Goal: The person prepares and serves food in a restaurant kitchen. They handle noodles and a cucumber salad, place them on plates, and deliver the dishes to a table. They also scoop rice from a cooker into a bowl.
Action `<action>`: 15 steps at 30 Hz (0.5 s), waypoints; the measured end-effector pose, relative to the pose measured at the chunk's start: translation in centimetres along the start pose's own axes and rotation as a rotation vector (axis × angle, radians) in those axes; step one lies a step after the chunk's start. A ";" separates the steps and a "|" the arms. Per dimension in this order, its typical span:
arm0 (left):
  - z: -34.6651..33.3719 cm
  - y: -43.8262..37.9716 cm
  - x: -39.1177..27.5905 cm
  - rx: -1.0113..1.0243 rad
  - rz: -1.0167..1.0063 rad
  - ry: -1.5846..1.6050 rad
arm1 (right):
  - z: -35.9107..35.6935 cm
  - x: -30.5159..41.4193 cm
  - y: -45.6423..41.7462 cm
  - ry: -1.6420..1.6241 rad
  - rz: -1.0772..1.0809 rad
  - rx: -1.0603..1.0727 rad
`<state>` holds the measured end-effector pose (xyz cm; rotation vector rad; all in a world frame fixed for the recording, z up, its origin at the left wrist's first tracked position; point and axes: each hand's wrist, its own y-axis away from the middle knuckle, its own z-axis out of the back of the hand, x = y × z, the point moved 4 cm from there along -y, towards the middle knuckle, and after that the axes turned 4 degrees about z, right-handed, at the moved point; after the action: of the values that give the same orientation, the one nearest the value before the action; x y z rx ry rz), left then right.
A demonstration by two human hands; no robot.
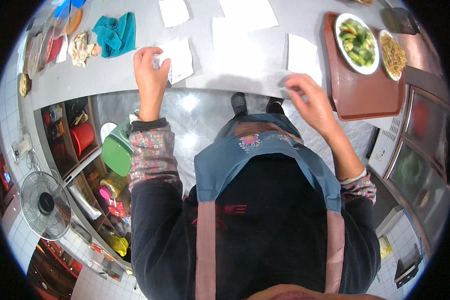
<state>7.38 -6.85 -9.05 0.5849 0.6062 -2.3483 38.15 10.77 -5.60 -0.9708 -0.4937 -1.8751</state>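
Over the front of the grey counter (97, 80), my left hand (150, 71) pinches a crumpled, whitish piece of paper or thin plastic (156, 62) between thumb and fingers. A white paper sheet (182, 62) with small print lies right beside that hand. My right hand (309, 99) hovers at the counter's front edge, left of a brown tray (367, 99). Its fingers are curled and blurred by motion. A small greyish patch shows at the fingertips, and whether it is a held thing or a shadow is unclear. Another white sheet (302, 56) lies just beyond them.
The tray bears a plate of green vegetables (356, 43) and a dish of noodle-like shreds (393, 56). A teal cloth (116, 35) and a crumpled, stained tissue (81, 48) lie at left. More white papers (228, 41) cover the middle. Below stand open shelves (69, 135) and a green bin (117, 152).
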 end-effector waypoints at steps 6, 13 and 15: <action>-0.1 -0.2 -0.3 -0.029 -0.145 -0.241 | 2.6 -2.6 2.0 0.031 -0.173 -0.102; 1.9 -1.0 -6.4 0.012 -0.090 -0.048 | 3.1 -3.9 2.5 0.165 -0.176 -0.195; -0.3 -0.4 -9.0 0.215 -0.057 0.303 | 2.9 -4.5 2.6 0.190 -0.197 -0.200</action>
<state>13.48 -2.21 -4.24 1.0474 0.5098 -2.4148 42.78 13.96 -7.53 -0.8861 -0.3009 -2.2028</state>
